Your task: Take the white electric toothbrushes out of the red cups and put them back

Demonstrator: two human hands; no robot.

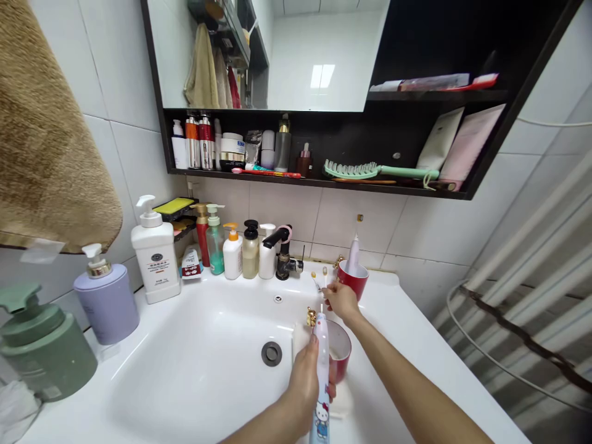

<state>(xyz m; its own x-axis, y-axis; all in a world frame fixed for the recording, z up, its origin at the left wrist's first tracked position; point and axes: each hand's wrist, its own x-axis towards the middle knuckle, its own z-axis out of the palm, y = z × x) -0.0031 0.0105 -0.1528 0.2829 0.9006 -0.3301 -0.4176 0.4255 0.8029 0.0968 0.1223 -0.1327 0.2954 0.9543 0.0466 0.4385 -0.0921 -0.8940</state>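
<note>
My left hand is wrapped around an electric toothbrush handle, pale pink with a cartoon cat print. The handle stands upright with its bare metal shaft at the top. My right hand reaches to the back of the sink, fingers pinched at a small toothbrush head that tilts left. Another brush head stands upright just beside it. Behind the held handle is a red cup with a pale inside, partly hidden. A second red cup holds another electric toothbrush with its head on.
The white sink has a dark drain and a black faucet. Several pump bottles line its back and left edges, including a purple bottle. A mirror cabinet overhangs the back. White pipes stand at right.
</note>
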